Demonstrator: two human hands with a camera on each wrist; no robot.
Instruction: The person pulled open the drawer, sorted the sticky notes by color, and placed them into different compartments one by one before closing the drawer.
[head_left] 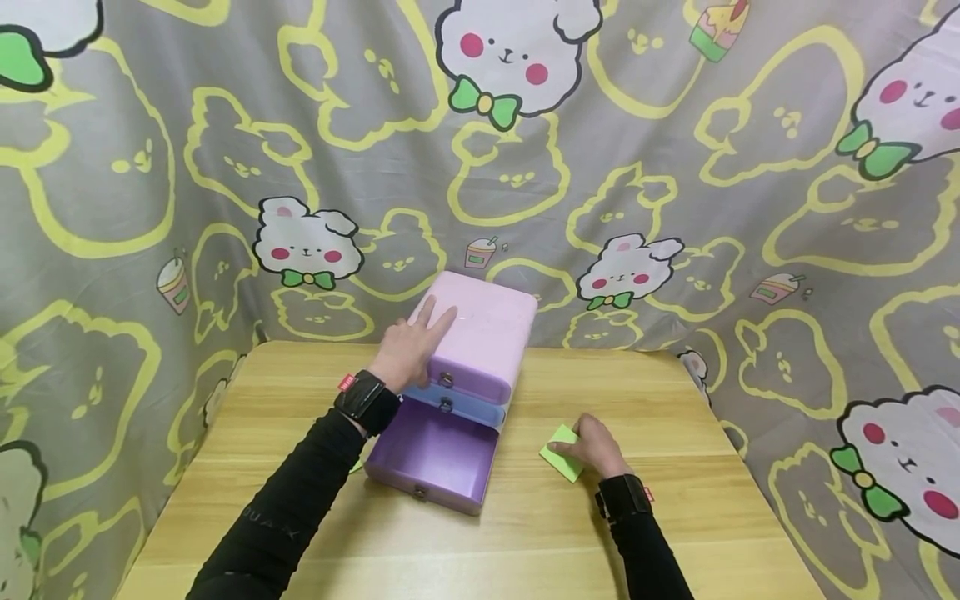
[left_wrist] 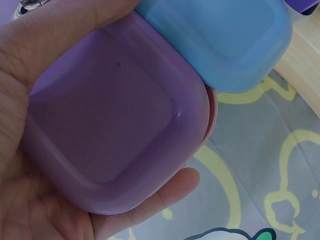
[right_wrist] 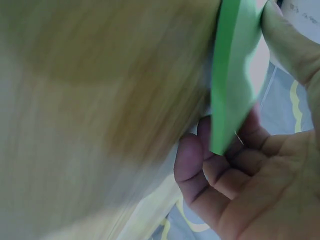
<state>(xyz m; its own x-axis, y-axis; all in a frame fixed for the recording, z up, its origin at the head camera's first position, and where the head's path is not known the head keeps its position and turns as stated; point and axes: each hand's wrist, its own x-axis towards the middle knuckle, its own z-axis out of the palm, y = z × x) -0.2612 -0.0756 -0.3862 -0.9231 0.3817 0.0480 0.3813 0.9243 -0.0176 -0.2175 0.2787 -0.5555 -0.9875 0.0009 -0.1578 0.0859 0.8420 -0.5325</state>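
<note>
A small drawer box with a pink top (head_left: 480, 321) stands on the table. My left hand (head_left: 408, 350) rests on its top left front corner, the fingers spread over the top and the thumb across the purple top drawer front (left_wrist: 115, 110). Beneath that is a blue drawer (head_left: 457, 406), nearly closed. The lowest purple drawer (head_left: 442, 450) is pulled out, its inside floor in view. To the right of the box, my right hand (head_left: 597, 446) pinches a green sticky note pad (head_left: 562, 454) between thumb and fingers, low over the table.
A bit of something yellow-green (head_left: 356, 467) shows on the table behind the left forearm, mostly hidden. The wooden table (head_left: 637, 383) is bounded at the back and sides by a patterned grey curtain (head_left: 517, 192).
</note>
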